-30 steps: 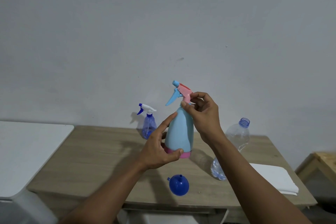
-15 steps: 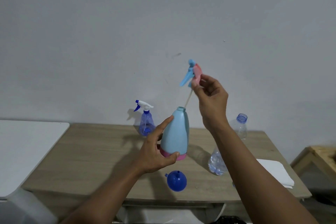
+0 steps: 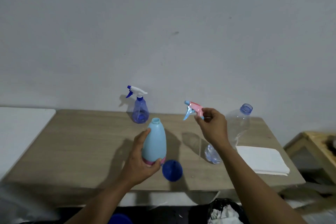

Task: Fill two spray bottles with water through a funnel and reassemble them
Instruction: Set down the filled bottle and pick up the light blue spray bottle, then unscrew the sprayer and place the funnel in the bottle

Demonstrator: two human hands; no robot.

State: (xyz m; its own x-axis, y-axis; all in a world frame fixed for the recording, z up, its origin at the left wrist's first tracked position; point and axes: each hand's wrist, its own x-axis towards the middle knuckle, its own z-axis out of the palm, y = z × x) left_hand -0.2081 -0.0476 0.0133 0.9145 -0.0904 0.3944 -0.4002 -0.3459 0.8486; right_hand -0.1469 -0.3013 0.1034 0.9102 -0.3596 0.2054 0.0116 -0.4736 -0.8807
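Note:
My left hand (image 3: 141, 160) grips the light blue spray bottle (image 3: 155, 140) with a pink base, upright on the wooden table (image 3: 81, 147), its neck open. My right hand (image 3: 211, 126) holds the pink and blue trigger head (image 3: 193, 110) in the air to the right of the bottle, its thin tube hanging down. A blue funnel (image 3: 172, 170) lies on the table just right of the bottle's base. At the back stands a clear blue spray bottle (image 3: 140, 112) with its white trigger on. A clear plastic water bottle (image 3: 236, 125) without a cap stands behind my right forearm.
A folded white cloth (image 3: 263, 160) lies at the table's right end. A white surface (image 3: 20, 132) adjoins the table on the left, a wooden stool (image 3: 312, 143) stands at the right. A black bag (image 3: 225, 211) with white paper sits below the front edge.
My right hand lifted the trigger head and tube out of the light blue bottle, then carried it down and to the right. The left hand kept hold of the bottle.

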